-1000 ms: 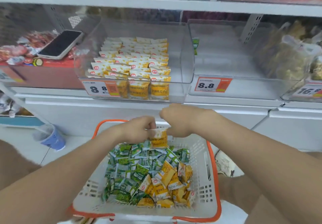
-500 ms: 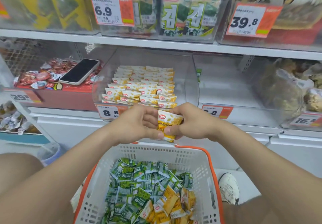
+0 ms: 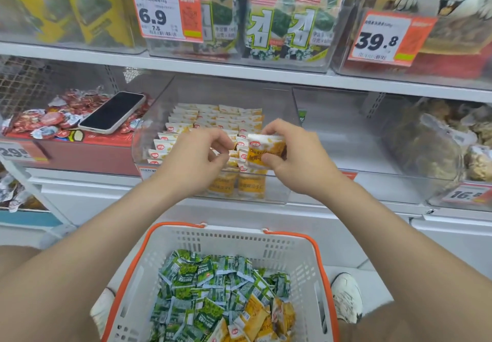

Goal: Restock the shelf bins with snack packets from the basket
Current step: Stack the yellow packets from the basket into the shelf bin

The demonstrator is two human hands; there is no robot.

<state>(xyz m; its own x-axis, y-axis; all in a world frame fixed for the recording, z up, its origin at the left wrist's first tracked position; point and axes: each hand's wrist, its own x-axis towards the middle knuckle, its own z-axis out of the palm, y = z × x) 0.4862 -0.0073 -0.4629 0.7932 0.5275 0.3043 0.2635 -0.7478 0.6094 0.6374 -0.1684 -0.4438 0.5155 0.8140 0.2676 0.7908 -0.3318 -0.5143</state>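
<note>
My right hand [image 3: 292, 166] grips a yellow snack packet [image 3: 266, 151], white top edge uppermost, over the front rows of the shelf bin [image 3: 278, 189] just beyond both hands; my left hand [image 3: 194, 160] curls beside it, its hold indiscernible.

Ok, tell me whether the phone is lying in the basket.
No, the phone lies on top of the red snacks, well above the basket.
</note>
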